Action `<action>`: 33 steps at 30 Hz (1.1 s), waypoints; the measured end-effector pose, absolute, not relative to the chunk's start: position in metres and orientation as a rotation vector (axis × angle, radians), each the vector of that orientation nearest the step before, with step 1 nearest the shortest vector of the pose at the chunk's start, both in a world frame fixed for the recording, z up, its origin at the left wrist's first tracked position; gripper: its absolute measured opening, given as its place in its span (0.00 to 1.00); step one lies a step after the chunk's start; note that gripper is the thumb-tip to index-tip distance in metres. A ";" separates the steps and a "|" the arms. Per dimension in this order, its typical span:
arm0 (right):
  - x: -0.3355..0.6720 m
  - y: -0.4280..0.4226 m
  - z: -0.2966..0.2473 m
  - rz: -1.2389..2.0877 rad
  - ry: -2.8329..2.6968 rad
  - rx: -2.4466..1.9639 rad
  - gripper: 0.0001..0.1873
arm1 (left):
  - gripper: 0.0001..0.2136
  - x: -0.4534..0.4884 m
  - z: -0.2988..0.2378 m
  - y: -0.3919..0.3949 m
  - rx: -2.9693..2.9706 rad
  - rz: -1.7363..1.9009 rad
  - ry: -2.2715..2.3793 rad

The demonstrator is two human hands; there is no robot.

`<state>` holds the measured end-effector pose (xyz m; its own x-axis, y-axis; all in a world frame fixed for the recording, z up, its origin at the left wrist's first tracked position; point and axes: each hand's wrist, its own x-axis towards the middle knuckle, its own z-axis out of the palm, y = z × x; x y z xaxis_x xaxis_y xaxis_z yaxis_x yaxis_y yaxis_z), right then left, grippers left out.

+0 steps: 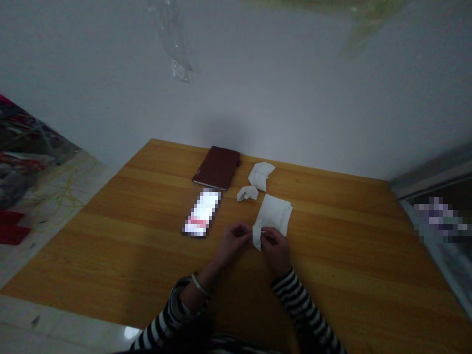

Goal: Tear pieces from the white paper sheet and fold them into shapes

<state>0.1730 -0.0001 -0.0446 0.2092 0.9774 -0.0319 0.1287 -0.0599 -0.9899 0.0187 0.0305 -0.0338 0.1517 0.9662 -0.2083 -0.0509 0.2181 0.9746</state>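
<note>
Over the middle of a wooden table [110, 236], my left hand [233, 241] and my right hand [276, 247] pinch a small folded piece of white paper [257, 235] between them, each with its fingers closed on one side. Just beyond the hands lies a stack of white paper sheets [275, 212]. Two folded or crumpled white paper pieces [247, 192] [261, 174] rest farther back. Both of my sleeves are black-and-white striped, and there is a bracelet on my left wrist.
A phone with a lit screen [202, 213] lies left of the hands. A dark red notebook [217, 167] sits behind it near the wall. The floor at the left holds clutter [22, 162]. A strip of clear plastic [177, 44] hangs on the wall.
</note>
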 end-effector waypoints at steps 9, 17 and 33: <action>0.175 0.002 -0.048 0.987 -1.170 -1.472 0.05 | 0.06 0.015 -0.040 0.028 1.287 0.986 1.219; 0.172 0.001 -0.045 0.950 -1.205 -1.461 0.05 | 0.07 0.022 -0.042 0.030 1.374 0.948 1.224; 0.172 0.002 -0.046 1.110 -0.886 -1.530 0.11 | 0.13 0.022 -0.025 0.058 1.509 0.972 1.380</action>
